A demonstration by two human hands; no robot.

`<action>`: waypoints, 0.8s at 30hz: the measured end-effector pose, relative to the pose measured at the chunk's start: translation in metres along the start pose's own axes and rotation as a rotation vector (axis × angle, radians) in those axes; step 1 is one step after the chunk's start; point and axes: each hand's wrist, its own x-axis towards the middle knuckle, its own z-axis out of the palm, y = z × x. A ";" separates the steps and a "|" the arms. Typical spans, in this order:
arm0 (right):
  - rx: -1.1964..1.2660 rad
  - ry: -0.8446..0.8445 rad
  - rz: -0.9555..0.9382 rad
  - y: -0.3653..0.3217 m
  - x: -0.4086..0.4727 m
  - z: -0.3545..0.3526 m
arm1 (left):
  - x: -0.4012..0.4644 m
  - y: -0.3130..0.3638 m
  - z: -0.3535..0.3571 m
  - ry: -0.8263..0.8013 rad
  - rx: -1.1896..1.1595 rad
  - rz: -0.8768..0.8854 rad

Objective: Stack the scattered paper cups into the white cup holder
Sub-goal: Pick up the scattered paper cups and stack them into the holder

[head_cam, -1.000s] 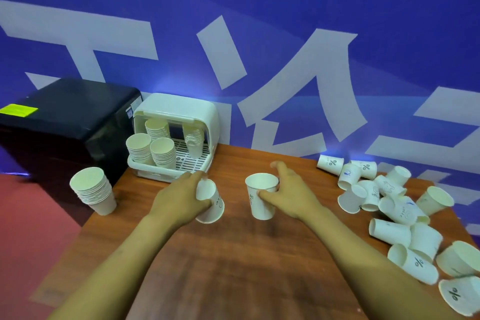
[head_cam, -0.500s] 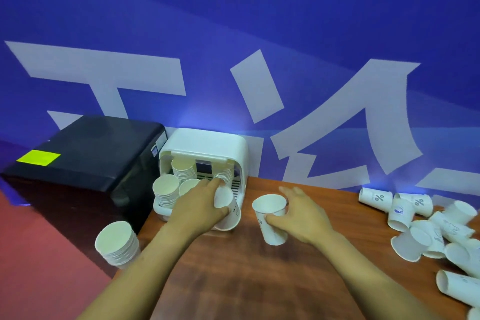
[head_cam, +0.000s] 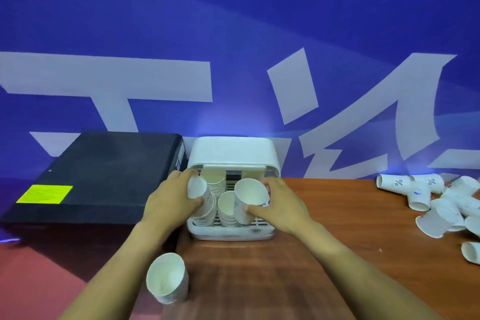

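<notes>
Rightward, scattered cups (head_cam: 397, 183) printed "%"

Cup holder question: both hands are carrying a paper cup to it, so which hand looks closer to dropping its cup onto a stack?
Probably the left hand. Its cup sits right over a stack at the white cup holder's front left. The right hand's cup is tilted beside the middle stack.

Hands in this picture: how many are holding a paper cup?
2. The left hand grips a cup over the holder's left side; the right hand grips another cup over its right side.
</notes>
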 end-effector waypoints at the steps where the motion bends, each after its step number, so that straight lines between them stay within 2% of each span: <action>1: 0.015 0.004 0.011 -0.005 0.003 0.005 | 0.003 -0.006 -0.001 0.000 -0.012 0.000; 12: 0.083 0.092 0.025 -0.027 0.034 0.038 | 0.038 -0.033 0.012 -0.072 -0.043 0.048; 16: 0.192 0.132 -0.004 -0.028 0.038 0.048 | 0.047 -0.033 0.021 -0.093 -0.012 0.055; 24: 0.180 0.009 0.050 -0.008 0.042 0.076 | 0.051 -0.033 0.031 -0.062 -0.012 0.087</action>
